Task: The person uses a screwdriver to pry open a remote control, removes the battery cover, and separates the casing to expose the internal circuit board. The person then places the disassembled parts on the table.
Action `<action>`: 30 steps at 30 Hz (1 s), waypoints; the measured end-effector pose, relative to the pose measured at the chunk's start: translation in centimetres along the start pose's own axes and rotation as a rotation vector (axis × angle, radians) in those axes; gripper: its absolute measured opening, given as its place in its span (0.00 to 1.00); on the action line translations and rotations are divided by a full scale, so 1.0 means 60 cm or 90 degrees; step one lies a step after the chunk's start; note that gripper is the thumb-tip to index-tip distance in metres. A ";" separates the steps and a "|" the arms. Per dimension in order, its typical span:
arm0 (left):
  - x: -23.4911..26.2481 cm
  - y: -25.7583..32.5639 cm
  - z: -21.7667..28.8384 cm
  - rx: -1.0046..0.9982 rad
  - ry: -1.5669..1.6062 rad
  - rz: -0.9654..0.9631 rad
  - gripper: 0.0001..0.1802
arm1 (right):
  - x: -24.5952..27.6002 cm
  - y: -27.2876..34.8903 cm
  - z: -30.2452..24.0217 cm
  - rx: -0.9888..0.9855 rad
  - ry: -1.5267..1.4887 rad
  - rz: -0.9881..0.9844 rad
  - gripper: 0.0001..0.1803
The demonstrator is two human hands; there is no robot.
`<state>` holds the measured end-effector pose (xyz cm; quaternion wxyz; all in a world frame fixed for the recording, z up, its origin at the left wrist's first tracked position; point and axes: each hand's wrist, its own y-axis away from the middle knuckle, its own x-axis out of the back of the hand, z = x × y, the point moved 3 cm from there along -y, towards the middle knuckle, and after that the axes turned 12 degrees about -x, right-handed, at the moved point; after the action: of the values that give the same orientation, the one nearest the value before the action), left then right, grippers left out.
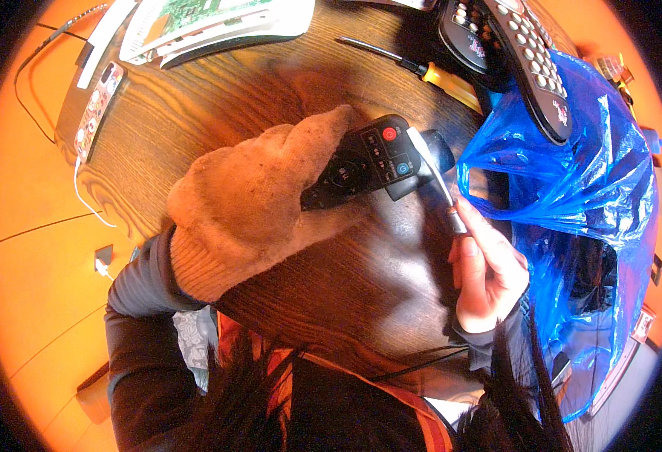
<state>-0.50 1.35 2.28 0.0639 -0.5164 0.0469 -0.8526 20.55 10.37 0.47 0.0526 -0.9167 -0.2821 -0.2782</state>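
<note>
My left hand (pixel 259 203), in a tan knitted glove, grips a small black remote control (pixel 372 157) with a red button and holds it over the round wooden table (pixel 195 113). My bare right hand (pixel 485 271) holds a thin metal tool (pixel 440 184) whose flat tip rests against the remote's upper right end. The tool's handle is hidden inside my fist.
A blue plastic bag (pixel 587 196) lies at the right, with two larger black remotes (pixel 512 45) at its top. A yellow-handled screwdriver (pixel 436 75) lies behind the small remote. A green circuit board on white trays (pixel 210 22) and a phone (pixel 99 109) sit at the far left. The floor is orange.
</note>
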 end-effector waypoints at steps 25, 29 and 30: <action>-0.007 0.001 -0.011 0.168 0.948 0.011 0.33 | 0.002 0.011 0.023 0.127 -0.101 0.001 0.24; -0.019 0.006 -0.007 0.255 1.126 0.090 0.42 | 0.003 0.013 0.017 0.133 -0.105 -0.028 0.23; -0.022 0.005 -0.009 0.274 1.115 0.052 0.41 | 0.002 0.012 0.016 0.139 -0.094 -0.021 0.23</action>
<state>-0.37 1.26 0.81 0.1305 0.3428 -0.0635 -0.9281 21.49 10.08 -0.21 0.1266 -0.9186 -0.3292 -0.1785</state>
